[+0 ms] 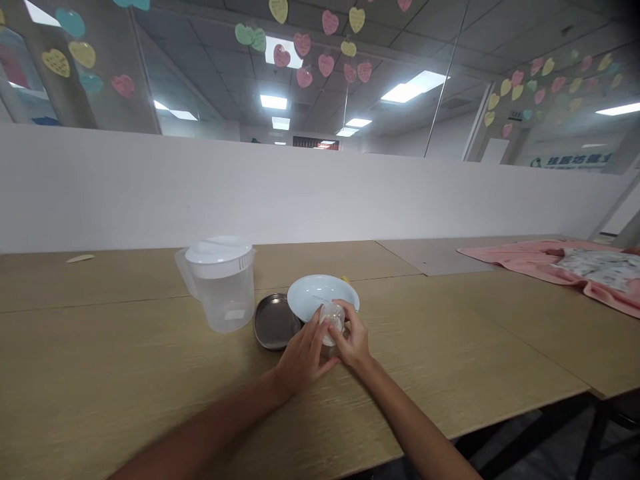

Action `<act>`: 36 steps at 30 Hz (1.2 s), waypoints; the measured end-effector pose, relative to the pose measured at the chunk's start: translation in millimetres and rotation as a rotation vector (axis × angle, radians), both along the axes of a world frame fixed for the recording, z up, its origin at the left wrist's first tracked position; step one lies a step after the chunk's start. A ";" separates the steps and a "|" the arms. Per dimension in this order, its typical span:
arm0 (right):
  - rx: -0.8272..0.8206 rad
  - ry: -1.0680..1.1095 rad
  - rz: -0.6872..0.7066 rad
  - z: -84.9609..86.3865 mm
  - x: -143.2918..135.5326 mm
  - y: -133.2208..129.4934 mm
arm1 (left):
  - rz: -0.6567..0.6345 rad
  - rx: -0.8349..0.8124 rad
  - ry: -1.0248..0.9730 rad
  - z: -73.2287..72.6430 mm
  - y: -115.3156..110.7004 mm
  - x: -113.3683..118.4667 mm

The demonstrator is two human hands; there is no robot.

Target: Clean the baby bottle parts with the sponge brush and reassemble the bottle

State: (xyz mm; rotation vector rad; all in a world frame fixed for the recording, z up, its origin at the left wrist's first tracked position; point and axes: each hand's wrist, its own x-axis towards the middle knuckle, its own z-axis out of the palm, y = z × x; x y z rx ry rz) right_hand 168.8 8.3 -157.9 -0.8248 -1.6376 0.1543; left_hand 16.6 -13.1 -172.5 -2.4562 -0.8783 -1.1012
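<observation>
Both hands are closed round a small clear container [332, 316] with a round top and something whitish showing through it. My left hand [305, 353] grips it from the left, and my right hand [354, 339] wraps its right side, thumb across the front. The container is held just in front of a white bowl [305, 293], partly covering the bowl's near rim. A thin pale stick-like item lies in the bowl; its kind is too small to tell. Left of my left hand lies a shallow dark metal tray [276, 323].
A clear plastic pitcher [225, 293] with a white lid stands left of the tray. A small yellow thing [345, 279] shows behind the bowl. A pink cloth [530, 257] with patterned fabric lies at right. A flat pale oval piece [81, 258] lies far left. A white wall [300, 193] bounds the table behind.
</observation>
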 end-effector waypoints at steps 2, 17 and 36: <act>-0.003 0.023 -0.015 -0.6 0.0 -0.2 | 0.005 -0.011 0.008 0.4 -1.9 1.5; 0.082 -0.102 -0.126 1.1 4.5 -4.0 | 0.017 0.013 -0.054 1.0 -7.9 10.9; 0.187 0.227 0.035 -10.3 2.6 5.8 | 0.061 -0.025 -0.038 8.1 -13.3 13.2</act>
